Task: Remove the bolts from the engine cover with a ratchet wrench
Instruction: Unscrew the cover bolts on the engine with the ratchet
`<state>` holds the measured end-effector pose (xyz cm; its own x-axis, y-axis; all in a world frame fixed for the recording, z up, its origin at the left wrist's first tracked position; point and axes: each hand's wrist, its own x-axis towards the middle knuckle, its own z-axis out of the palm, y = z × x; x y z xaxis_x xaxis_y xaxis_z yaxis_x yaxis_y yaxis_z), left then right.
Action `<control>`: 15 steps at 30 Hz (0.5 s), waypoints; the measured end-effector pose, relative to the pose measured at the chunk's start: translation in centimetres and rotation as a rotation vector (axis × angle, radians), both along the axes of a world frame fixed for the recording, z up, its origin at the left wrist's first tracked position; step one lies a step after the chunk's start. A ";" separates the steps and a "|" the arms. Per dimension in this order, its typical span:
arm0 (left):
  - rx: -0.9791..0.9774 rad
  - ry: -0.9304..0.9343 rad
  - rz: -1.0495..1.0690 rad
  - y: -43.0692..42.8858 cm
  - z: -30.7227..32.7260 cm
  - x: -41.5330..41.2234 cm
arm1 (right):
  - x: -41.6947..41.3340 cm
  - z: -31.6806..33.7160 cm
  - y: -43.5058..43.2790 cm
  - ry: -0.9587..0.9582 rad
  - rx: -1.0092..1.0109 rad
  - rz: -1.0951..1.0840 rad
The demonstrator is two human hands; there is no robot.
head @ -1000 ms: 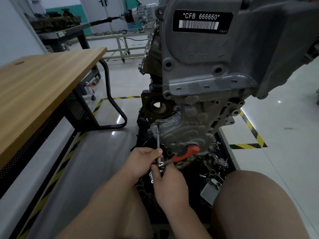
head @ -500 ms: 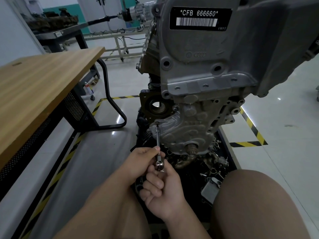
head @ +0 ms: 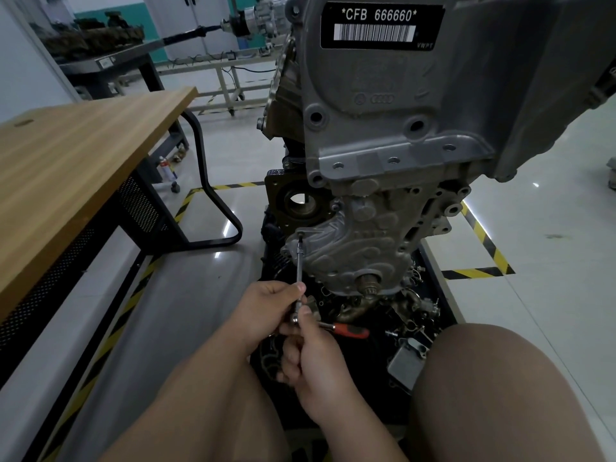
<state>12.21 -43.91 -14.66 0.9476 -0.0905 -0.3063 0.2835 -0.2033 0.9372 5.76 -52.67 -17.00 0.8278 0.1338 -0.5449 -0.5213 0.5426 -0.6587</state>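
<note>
- The left hand (head: 266, 308) pinches the extension bar (head: 300, 265) between thumb and fingers.
- The bar's socket sits on a bolt (head: 301, 233) that is not yet out.
- The right hand (head: 316, 358) curls round the ratchet wrench (head: 350, 330) near its head.
- The bolt sits at the upper-left corner of the engine cover (head: 350, 248); how many other bolts remain, I cannot tell.

I see the ratchet wrench (head: 299, 261), its silver extension seated on a bolt (head: 301, 233) at the upper-left corner of the grey engine cover (head: 353, 251). Red handle (head: 351, 330) points right.
</note>
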 end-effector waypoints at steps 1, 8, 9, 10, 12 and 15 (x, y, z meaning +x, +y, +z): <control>0.020 -0.009 0.007 0.0 -0.2 0.1 | 0.0 -0.3 -0.1 -0.069 -0.207 0.007; 0.179 -0.118 0.032 -0.2 -1.3 0.6 | 0.0 -1.2 -1.2 -0.308 -0.957 0.083; 0.186 -0.125 0.034 -0.2 -1.3 0.6 | 0.0 -1.3 -1.2 -0.327 -1.033 0.089; 0.184 -0.130 0.032 -0.2 -1.2 0.6 | 0.0 -1.3 -1.3 -0.348 -1.093 0.090; 0.180 -0.132 0.018 -0.2 -1.0 0.6 | 0.1 -1.3 -1.5 -0.380 -1.134 0.066; 0.180 -0.114 0.011 -0.2 -0.7 0.4 | 0.3 -1.6 -1.6 -0.391 -1.008 0.013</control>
<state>12.63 -44.13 -15.39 0.9778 -0.0338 -0.2070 0.1804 -0.3677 0.9123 6.04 -54.27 -18.65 0.9700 -0.2178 -0.1076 -0.1799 -0.3463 -0.9207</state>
